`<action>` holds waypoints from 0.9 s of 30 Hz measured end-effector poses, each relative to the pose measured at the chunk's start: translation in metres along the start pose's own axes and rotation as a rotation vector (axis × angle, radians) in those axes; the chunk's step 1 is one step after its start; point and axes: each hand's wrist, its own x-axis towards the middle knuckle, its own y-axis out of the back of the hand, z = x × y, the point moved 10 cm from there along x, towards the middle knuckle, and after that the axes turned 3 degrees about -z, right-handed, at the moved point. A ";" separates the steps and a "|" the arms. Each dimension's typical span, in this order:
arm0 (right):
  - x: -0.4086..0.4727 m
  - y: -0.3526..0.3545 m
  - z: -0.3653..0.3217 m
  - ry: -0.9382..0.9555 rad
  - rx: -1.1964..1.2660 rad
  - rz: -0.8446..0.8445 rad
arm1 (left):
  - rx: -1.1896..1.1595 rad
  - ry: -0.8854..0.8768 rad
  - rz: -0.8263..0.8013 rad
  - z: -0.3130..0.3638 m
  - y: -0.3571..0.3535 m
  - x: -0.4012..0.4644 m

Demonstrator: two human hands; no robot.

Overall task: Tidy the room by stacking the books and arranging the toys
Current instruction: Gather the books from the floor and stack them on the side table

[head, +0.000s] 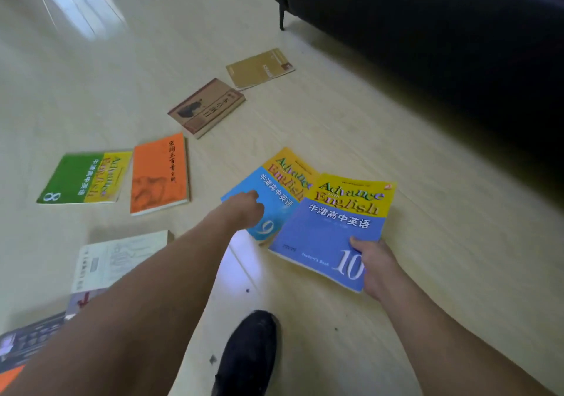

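My right hand (377, 265) grips the lower right corner of a blue-and-yellow book marked 10 (332, 227), lifted and overlapping a light-blue book marked 9 (274, 191) that lies on the floor. My left hand (245, 211) reaches over the left side of book 9 with its fingers curled; whether it touches the cover I cannot tell. Scattered further on the floor lie an orange book (160, 175), a green-and-yellow book marked 8 (84, 178), a brown book (207, 107), a tan book (261, 68) and a white book (119, 258).
A dark sofa (427, 29) with a thin black leg (281, 16) fills the upper right. More books or boxes (27, 340) lie at the lower left edge. My black shoe (247, 353) stands on the pale floor (396, 139) at the bottom centre.
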 end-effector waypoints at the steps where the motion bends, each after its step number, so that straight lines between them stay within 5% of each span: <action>1: 0.013 -0.014 0.000 -0.008 0.021 -0.004 | -0.028 -0.006 0.013 -0.009 -0.002 0.018; 9: 0.067 -0.139 0.006 -0.082 0.114 -0.138 | -0.302 -0.010 0.035 -0.047 0.026 0.126; 13: 0.068 -0.175 0.037 -0.253 -0.143 -0.255 | -0.599 0.035 -0.049 -0.057 0.013 0.162; 17: 0.080 -0.169 0.040 -0.293 -0.164 -0.121 | -0.497 0.068 -0.075 -0.058 -0.017 0.167; 23: 0.103 -0.141 0.051 -0.224 0.042 0.134 | -1.003 -0.062 -0.125 -0.027 -0.050 0.162; 27: 0.090 -0.107 0.051 -0.196 0.259 0.135 | -1.182 -0.318 -0.232 0.026 -0.046 0.120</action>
